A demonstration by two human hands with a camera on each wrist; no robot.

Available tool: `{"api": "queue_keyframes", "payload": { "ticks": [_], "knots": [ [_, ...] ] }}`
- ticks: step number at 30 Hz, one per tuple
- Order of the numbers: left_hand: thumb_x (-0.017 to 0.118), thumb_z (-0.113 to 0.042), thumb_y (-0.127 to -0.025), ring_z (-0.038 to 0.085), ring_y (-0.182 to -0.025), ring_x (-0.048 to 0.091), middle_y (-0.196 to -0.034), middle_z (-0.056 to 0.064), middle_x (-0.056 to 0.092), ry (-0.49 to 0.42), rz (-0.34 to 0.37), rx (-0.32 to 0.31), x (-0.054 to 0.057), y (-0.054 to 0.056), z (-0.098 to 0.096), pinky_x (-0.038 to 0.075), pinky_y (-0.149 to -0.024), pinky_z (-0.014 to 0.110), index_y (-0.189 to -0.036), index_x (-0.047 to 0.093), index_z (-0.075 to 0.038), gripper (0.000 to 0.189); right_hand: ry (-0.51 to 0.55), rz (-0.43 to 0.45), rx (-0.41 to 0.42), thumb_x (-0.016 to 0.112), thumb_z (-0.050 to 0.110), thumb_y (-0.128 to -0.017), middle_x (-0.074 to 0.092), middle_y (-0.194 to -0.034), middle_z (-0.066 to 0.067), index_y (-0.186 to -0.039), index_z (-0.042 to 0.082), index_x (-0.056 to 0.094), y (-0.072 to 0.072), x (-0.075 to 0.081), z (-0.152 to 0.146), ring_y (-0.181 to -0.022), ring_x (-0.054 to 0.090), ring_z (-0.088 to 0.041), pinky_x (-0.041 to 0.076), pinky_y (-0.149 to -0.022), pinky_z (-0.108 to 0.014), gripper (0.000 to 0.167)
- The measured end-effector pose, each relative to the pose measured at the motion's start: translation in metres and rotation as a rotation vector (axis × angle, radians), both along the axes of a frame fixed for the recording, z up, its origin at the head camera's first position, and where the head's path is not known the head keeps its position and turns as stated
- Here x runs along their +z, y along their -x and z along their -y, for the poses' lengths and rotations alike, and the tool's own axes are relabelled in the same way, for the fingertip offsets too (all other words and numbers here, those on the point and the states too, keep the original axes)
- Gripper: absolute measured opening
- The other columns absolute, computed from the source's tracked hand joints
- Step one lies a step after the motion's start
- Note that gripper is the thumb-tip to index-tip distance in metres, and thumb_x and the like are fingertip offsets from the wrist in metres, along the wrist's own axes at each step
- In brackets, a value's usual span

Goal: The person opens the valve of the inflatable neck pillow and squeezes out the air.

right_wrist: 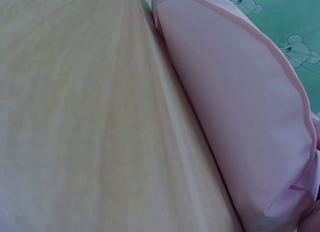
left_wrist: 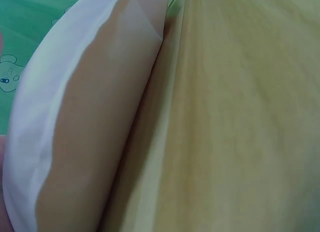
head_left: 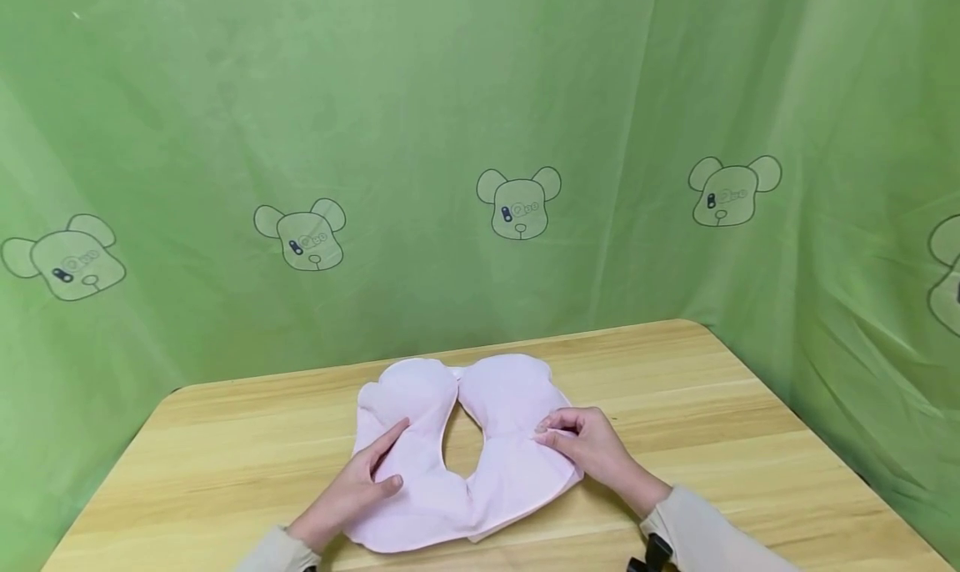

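A pale pink padded neck-and-shoulder wrap (head_left: 510, 388) lies on the wooden table, with an oval opening in its middle. Two rounded lobes meet at its far side near a small white fastening (head_left: 457, 373). My left hand (head_left: 362, 482) rests on the wrap's left part, fingers stretched out and thumb spread. On the other side, my right hand (head_left: 588, 445) pinches the fabric between thumb and fingers. In the right wrist view the wrap (right_wrist: 235, 92) puckers near the fingertips at the right edge. The left wrist view shows the wrap's side (left_wrist: 95, 122), its lower face shaded.
The wooden table (head_left: 247, 439) extends on both sides of the wrap. Behind and to the right hangs a green curtain (head_left: 420, 97) printed with bear heads. A black strap piece (head_left: 654, 553) sits at the right sleeve.
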State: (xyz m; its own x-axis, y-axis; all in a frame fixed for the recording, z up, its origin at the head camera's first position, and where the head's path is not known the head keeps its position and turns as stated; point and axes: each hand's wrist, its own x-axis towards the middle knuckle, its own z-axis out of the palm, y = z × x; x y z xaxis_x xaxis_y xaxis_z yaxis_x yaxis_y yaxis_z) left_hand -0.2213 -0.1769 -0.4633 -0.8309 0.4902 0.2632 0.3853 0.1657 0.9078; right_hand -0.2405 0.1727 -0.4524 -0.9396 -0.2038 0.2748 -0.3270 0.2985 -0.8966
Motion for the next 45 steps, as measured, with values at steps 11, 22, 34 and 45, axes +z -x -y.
{"api": "queue_keyframes", "payload": {
  "ticks": [11,22,34,45],
  "knots": [
    [0.077,-0.018,-0.078,-0.008,-0.129,0.026,-0.152,0.027,0.018,-0.06,0.038,-0.066,-0.006,-0.002,-0.006,0.017,-0.102,0.007,-0.148,0.022,-0.001,0.091,0.015,-0.009,0.016,0.075,0.007,-0.078,0.069,-0.083,-0.01,-0.081,-0.001,0.07,0.0,-0.001,0.0,-0.075,0.059,-0.003,0.05,-0.066,-0.018,0.009],
    [0.081,-0.013,-0.07,0.0,-0.125,0.036,-0.147,0.024,0.033,0.001,0.06,0.065,-0.008,-0.003,-0.02,0.025,-0.102,0.013,-0.145,0.033,-0.002,0.089,0.012,-0.011,0.009,0.074,0.003,-0.078,0.07,-0.082,-0.01,-0.08,0.001,0.071,0.001,-0.001,0.0,-0.075,0.059,-0.003,0.05,-0.066,-0.018,0.004],
    [0.085,-0.009,-0.061,0.029,-0.128,0.037,-0.146,0.02,0.036,0.053,0.091,0.12,-0.005,-0.006,-0.029,0.025,-0.104,0.018,-0.144,0.035,-0.007,0.097,0.011,-0.001,0.007,0.076,0.008,-0.077,0.07,-0.082,-0.009,-0.08,0.0,0.071,0.001,-0.001,0.0,-0.075,0.06,-0.003,0.05,-0.068,-0.018,0.01],
    [0.087,-0.014,-0.058,0.028,-0.131,0.033,-0.146,0.013,0.036,0.112,0.103,0.14,-0.006,-0.011,-0.033,0.021,-0.109,0.035,-0.143,0.037,-0.015,0.098,0.024,-0.011,0.019,0.074,0.004,-0.078,0.07,-0.081,-0.007,-0.078,0.001,0.07,-0.001,0.001,0.0,-0.075,0.059,-0.003,0.05,-0.067,-0.018,0.005]
  ]
}}
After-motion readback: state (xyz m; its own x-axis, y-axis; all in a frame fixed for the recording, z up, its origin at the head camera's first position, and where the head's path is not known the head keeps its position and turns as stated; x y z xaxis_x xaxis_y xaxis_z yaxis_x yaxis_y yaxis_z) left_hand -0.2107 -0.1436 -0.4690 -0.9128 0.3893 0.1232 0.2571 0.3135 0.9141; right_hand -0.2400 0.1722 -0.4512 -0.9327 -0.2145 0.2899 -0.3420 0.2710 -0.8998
